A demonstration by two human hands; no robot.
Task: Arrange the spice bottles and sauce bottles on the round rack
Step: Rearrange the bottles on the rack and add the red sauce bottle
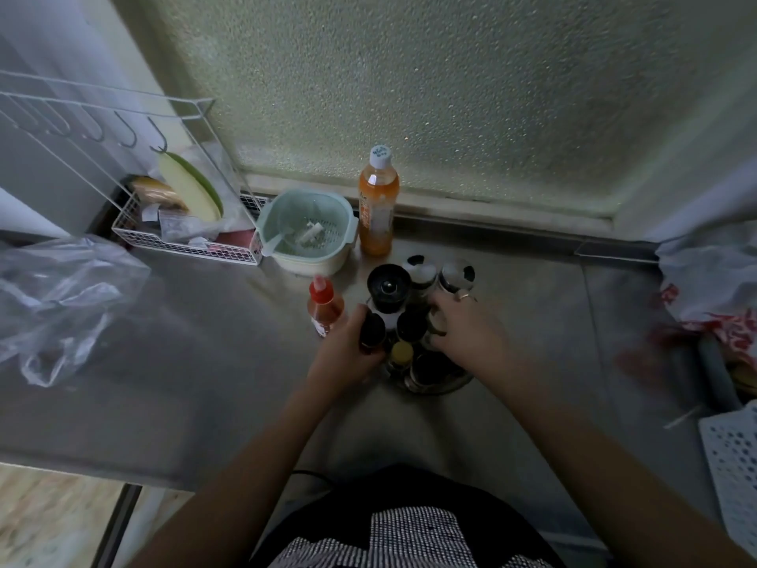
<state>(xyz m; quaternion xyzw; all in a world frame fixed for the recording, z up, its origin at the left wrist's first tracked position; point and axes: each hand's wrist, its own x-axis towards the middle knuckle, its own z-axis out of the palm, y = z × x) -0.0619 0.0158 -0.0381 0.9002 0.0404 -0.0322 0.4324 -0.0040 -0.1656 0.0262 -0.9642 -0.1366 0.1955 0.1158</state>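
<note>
The worktop (pixel 196 362) is dull grey metal, running up to a pebbled frosted pane (pixel 450 96) at twelve o'clock. At ten o'clock stands a white wire basket (pixel 186 243), beside it a pale green colander bowl (pixel 307 235), and at nine o'clock lies a crumpled clear plastic bag (pixel 61 297). The round rack (pixel 446 385) sits dead centre, crowded with dark-capped spice bottles (pixel 411 323), a black grinder (pixel 388 286) and two clear-lidded jars (pixel 454 276) at its twelve o'clock edge. My left hand (pixel 348 354) has its grip wrapped closed around a dark-capped bottle (pixel 372 332) at the rack's nine o'clock side. My right hand (pixel 467 325) rests over the bottles at three o'clock, fingers curled down among them (whether that grip has closed on anything I cannot tell). A red-capped sauce bottle (pixel 323 305) stands off the rack, just beside my left hand. The tall orange bottle (pixel 377 207) at twelve o'clock has writing on its white cap, too small to read.
</note>
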